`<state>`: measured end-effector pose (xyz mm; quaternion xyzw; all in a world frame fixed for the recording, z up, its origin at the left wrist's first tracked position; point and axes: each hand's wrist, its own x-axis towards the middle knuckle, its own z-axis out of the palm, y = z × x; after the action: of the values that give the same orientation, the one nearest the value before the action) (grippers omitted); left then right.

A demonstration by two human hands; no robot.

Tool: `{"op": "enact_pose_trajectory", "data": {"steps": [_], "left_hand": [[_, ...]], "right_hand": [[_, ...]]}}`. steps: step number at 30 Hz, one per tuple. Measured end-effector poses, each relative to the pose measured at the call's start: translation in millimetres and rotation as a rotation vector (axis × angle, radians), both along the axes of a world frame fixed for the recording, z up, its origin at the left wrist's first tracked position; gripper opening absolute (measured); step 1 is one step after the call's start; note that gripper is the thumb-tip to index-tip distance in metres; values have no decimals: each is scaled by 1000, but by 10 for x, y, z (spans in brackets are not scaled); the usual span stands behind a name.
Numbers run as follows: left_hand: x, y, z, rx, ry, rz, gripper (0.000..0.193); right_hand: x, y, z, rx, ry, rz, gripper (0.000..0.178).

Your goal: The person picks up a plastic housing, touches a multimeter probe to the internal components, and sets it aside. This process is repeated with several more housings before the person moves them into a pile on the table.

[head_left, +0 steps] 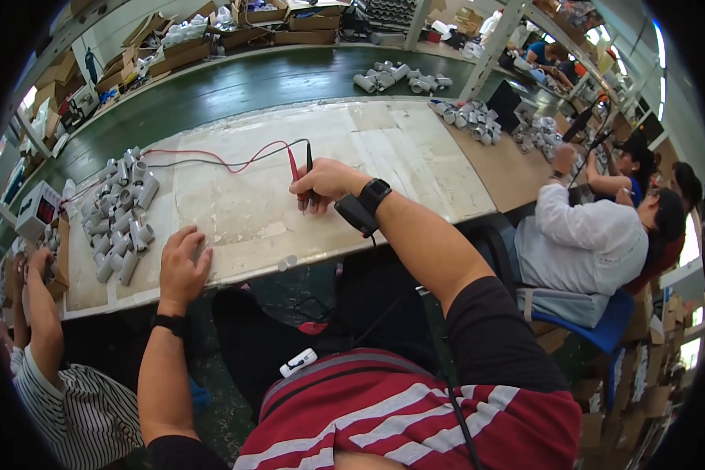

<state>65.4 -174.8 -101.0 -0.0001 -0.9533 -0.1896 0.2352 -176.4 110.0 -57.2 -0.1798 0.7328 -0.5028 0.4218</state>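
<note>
Right hand (321,182) gripping red and black probes (301,174) mid-tabletop (235,204) — left hand (182,262) flat, fingers open, near front edge beside grey fittings (121,219).

left hand (183,262): palm down, fingers spread flat, forearm reaching straight forward
right hand (321,182): fingers curled closed in a pinch, wrist bent, forearm angled inward
</note>
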Motion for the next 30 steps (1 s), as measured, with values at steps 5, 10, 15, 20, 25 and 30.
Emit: {"op": "enact_pose_trajectory", "data": {"steps": [5, 10, 15, 20, 25, 30], "left_hand": [[5, -140, 55, 116, -97, 26, 19], [-619, 424, 1022, 197, -75, -67, 14], [-2161, 1542, 1934, -62, -161, -463, 31], [-4144, 1957, 1432, -271, -441, -268, 74], [-5398, 2166, 768, -178, -484, 78, 94], [-5975, 1986, 274, -97, -536, 27, 101]], "right_hand": [[88, -262, 49, -245, -123, 102, 15], [238, -563, -10, -281, -15, 199, 13], [371, -1052, -248, -538, 3, 136, 13], [412, -1216, -490, -582, 208, 289, 28], [476, -1310, -832, -1273, -130, 96, 45], [402, -1652, -1113, -1126, 140, 68, 57]]}}
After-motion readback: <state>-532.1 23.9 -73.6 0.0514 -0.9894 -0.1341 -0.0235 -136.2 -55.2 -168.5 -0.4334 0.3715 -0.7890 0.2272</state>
